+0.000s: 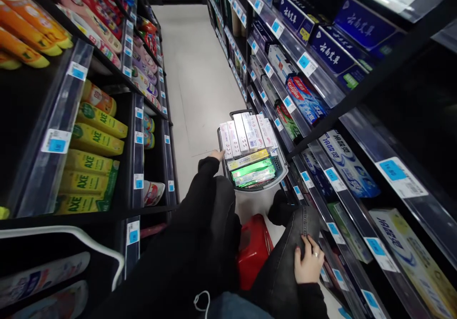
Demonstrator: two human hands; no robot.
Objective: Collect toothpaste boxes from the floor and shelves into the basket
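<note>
My left hand (216,155) reaches forward to the left rim of a grey shopping basket (283,174), and its fingers appear closed on that edge. White and pink toothpaste boxes (243,133) stand in a row at the basket's far side. Nearer me in it lie a yellow box (250,159) and several green packs (254,172). My right hand (310,262), wearing a ring, rests on my right leg with fingers spread, holding nothing.
Shelves of toothpaste boxes (307,97) rise close on the right. On the left are shelves with yellow AXE bottles (94,162) and orange bottles (32,19). A red plastic object (254,243) sits between my legs. The pale aisle floor (193,66) runs ahead.
</note>
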